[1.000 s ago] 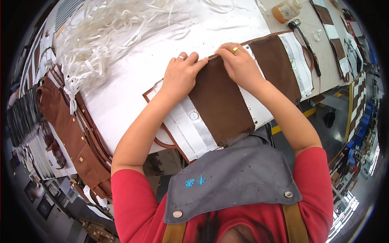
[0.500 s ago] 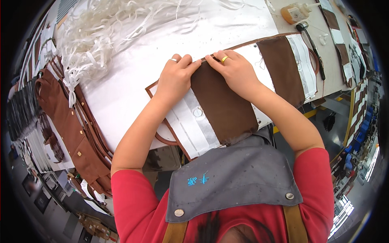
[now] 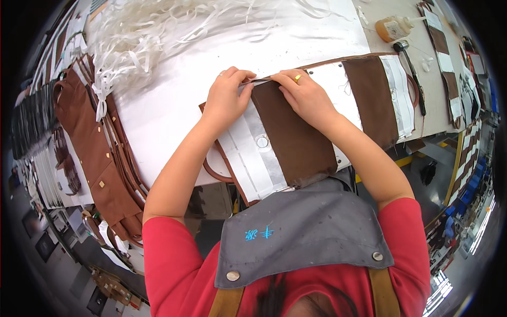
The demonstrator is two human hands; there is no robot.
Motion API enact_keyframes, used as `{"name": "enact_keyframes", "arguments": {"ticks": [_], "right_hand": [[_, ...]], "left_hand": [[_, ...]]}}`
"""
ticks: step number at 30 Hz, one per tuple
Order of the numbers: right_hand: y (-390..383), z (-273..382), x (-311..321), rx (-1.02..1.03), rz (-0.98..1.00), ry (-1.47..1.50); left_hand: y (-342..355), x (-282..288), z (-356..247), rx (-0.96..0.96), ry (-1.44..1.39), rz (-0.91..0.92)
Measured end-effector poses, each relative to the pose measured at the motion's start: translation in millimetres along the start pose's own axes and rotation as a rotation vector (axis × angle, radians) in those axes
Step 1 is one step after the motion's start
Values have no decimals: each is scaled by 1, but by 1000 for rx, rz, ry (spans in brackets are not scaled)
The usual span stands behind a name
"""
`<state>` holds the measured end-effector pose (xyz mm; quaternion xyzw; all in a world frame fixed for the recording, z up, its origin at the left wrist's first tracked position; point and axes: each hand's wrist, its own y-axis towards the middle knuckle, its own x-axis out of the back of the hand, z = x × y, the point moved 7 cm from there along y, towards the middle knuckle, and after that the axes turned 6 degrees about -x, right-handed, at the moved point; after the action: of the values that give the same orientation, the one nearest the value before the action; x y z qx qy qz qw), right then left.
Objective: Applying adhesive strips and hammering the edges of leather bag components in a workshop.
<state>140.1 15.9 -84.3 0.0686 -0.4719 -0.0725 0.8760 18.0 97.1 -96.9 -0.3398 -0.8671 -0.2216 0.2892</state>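
A flat, unfinished bag piece [image 3: 301, 140] lies slanted across the near side of the table, with brown fabric and white backing bands. It has brown edging and a brown loop handle [image 3: 215, 173] at its left end; another brown handle [image 3: 415, 91] shows at the right end. My left hand [image 3: 227, 96] pinches its far edge beside the brown fabric band, the thumb bent toward the fingers. A short way to the right, my right hand [image 3: 307, 98] grips the same edge, its fingertips partly hiding it. Between both hands the edge stands slightly raised.
White ribbon strips [image 3: 129, 50] are heaped at the far left. Stacked brown bag pieces [image 3: 103, 158] hang at the left. On the right are a bottle of amber liquid [image 3: 393, 29] and a hammer [image 3: 412, 68]. White paper [image 3: 174, 105] covers much of the table.
My left thumb and fingers have spread apart a little, and the edge between my hands has lifted. The view has shifted slightly, moving the table things a little right and down.
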Motion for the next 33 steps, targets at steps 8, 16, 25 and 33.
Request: {"name": "enact_keyframes", "arguments": {"ticks": [8,16,25,33], "right_hand": [[5,16,-4,110,25,-276],[8,4,2,200,70,-436],[10,18,-13,175,12,92],[15,16,-20,170,82,13]], "left_hand": [[-7,1,-14,-218,147,-52],[-10,-4,-22,-300,326,-23],[-9,14,11,176,47,51],[-6,7,18,319,26,7]]}}
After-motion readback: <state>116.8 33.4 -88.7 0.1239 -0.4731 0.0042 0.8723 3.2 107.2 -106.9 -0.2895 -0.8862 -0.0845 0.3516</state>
